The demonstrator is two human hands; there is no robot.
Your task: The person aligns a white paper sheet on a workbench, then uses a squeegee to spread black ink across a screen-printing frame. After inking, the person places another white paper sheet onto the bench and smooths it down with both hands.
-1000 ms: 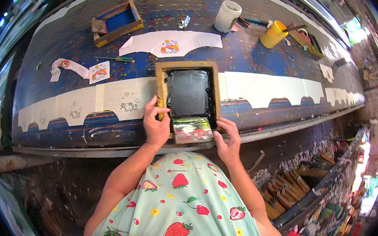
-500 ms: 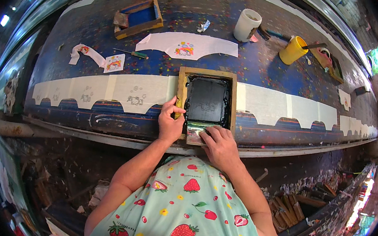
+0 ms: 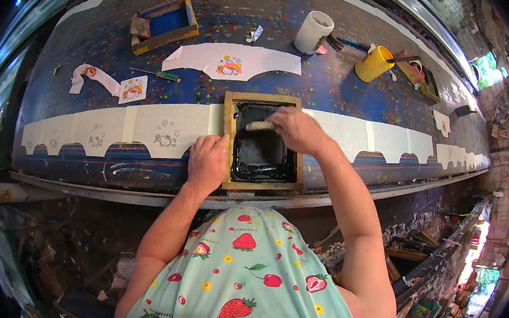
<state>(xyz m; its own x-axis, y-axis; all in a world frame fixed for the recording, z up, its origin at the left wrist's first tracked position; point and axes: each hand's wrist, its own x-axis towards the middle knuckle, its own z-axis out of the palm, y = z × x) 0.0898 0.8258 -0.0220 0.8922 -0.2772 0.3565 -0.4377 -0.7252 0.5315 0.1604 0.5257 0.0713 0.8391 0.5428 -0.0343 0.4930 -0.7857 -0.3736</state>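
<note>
Paint-spattered blue table (image 3: 345, 88), left hand (image 3: 207, 161) flat on ink-filled wooden screen frame (image 3: 229, 138), right hand (image 3: 293, 129) gripping squeegee (image 3: 258, 125)

Even daylight, soft shadows, sharp centre, strong fisheye bending, dark vignetted rim

This is a screen-printing workshop: a long blue desk (image 3: 333, 87), speckled all over with old paint, carries a row of white cut fabric pieces (image 3: 148, 127) with small printed motifs. A wooden-framed printing screen (image 3: 262, 143) black with ink lies over the row, and a white tub (image 3: 313, 32) and a yellow cup (image 3: 374, 63) stand behind. Clutter piles up below the desk's near edge.
</note>
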